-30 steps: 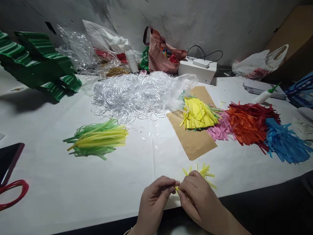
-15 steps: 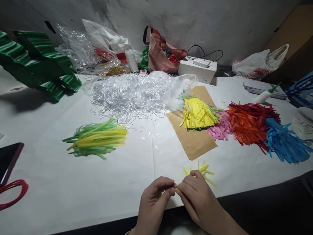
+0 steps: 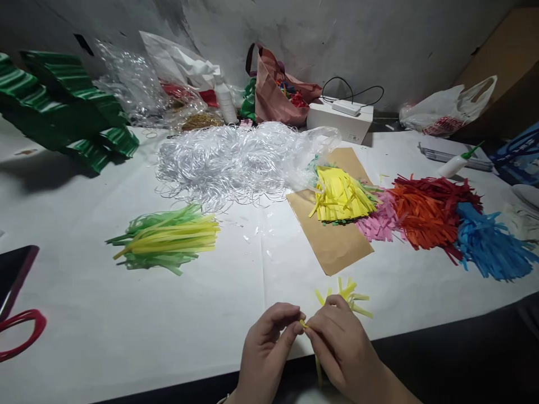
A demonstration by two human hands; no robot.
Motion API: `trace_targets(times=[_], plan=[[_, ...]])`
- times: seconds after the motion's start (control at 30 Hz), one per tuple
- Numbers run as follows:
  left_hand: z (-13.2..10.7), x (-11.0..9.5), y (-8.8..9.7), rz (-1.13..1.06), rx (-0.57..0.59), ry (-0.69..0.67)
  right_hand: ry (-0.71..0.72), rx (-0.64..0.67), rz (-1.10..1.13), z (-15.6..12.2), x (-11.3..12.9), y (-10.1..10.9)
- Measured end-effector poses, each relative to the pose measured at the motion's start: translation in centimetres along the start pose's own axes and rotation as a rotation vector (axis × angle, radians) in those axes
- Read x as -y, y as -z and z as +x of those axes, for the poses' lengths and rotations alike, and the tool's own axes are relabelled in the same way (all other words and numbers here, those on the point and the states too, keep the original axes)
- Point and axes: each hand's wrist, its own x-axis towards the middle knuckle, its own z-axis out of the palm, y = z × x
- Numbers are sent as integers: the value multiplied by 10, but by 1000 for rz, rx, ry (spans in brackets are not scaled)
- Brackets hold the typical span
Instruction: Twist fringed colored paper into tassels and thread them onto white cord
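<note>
1. Yellow paper, held in a narrow pinch between left hand and right hand, at the near side of the bench.
2. Best to press firmly but gently, equally from both sides, avoiding a tear.
3. Yellow strips fanned beyond right hand, toward the far side: better kept free from the pinch.

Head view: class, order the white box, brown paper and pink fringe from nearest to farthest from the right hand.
1. Brown paper: ahead of the right hand.
2. Pink fringe: at the paper's right edge.
3. White box: farthest back.
</note>
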Motion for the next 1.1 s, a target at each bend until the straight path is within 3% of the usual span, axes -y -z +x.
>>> trace_targets(times=[0.53,0.87,1.0,1.1], plan=[[6,-14,7,104,28,100,-80,-63,53,-2,-1,-5],[7,-15,15,399,171,-345,-38,-32,70,-1,-2,-2],[6,-14,16,475,198,-439,17,-44,-2,1,-1,-6],[5,-10,19,473,136,-463,-5,-44,-30,1,-2,-6]])
